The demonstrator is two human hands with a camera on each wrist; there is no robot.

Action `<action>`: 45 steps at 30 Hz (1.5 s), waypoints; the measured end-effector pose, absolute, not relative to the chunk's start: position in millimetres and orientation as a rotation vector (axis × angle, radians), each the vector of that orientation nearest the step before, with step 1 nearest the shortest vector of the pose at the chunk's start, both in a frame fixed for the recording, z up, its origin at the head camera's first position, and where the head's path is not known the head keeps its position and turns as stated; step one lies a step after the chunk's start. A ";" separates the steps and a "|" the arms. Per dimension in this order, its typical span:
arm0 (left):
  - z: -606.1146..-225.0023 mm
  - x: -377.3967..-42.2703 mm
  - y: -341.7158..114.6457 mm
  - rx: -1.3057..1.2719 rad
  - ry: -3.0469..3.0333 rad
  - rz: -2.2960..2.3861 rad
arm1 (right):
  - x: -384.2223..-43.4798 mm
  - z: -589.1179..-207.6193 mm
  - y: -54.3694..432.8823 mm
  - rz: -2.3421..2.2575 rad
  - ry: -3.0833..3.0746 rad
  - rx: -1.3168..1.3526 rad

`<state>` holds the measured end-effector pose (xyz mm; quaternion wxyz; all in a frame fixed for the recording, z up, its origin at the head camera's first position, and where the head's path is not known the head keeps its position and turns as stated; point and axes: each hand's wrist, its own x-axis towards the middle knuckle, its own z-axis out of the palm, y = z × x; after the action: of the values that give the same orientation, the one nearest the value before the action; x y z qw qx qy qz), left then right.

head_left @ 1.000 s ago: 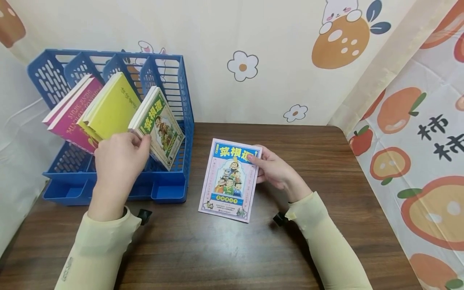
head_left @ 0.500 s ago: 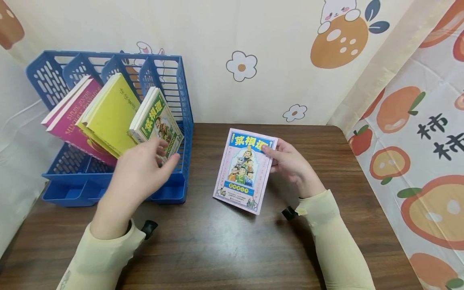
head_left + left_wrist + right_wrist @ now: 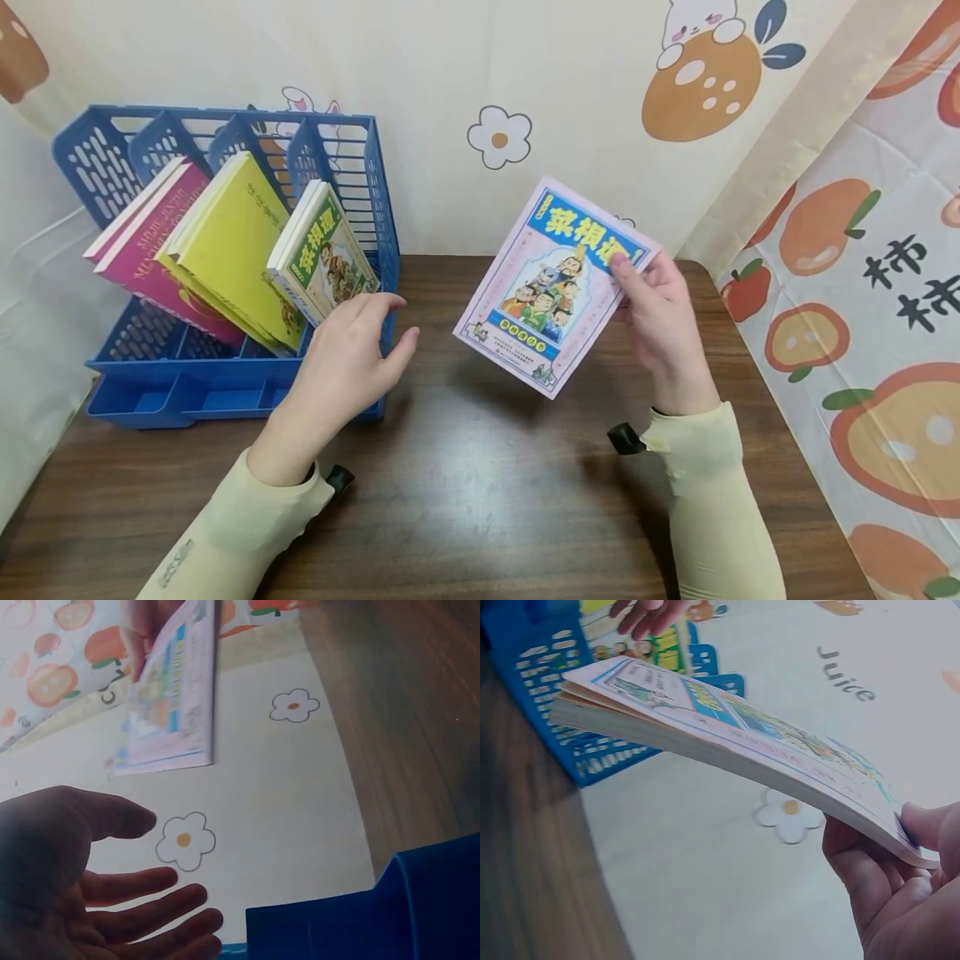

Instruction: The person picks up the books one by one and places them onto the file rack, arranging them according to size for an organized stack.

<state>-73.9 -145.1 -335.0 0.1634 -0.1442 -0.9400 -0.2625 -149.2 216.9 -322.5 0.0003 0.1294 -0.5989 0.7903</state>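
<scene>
My right hand (image 3: pixel 663 325) pinches a pink paperback book (image 3: pixel 555 292) by its upper right corner, thumb on the cover and fingers beneath. The book is lifted off the table and tilted, its cover turned up. In the right wrist view the pages (image 3: pixel 727 761) show along its edge. My left hand (image 3: pixel 348 358) hovers in front of the blue file rack (image 3: pixel 386 225), its fingers spread and nothing between them. Behind that hand a green-covered book (image 3: pixel 330 250) leans in the rack's rightmost slot, its lower part hidden.
Yellow books (image 3: pixel 232 242) and magenta books (image 3: pixel 153 250) lean in the rack's other slots. Small trays (image 3: pixel 138 400) run along its front. The brown wooden table (image 3: pixel 480 500) meets a patterned cloth wall (image 3: pixel 435 75) at the back and another on the right.
My left hand has let go of the books in the rack and moved right, its fingers opening. My right hand has raised the pink book up and to the right, tilting it.
</scene>
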 end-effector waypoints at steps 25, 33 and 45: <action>-324.7 -78.4 -135.9 -0.706 -2.537 -1.430 | -134.6 -341.9 157.9 2.207 -1.758 0.922; -321.4 -75.0 -145.7 -0.919 -2.597 -1.618 | -122.1 -349.4 146.9 2.067 -1.856 1.009; -316.0 -73.4 -154.1 -1.047 -2.535 -1.557 | -114.8 -347.4 146.3 1.989 -1.989 0.949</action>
<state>-73.4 -154.1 -316.0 -0.0059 -0.3320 -0.8038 -0.4937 -114.8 146.3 -347.4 0.0864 0.3184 -0.6676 0.6674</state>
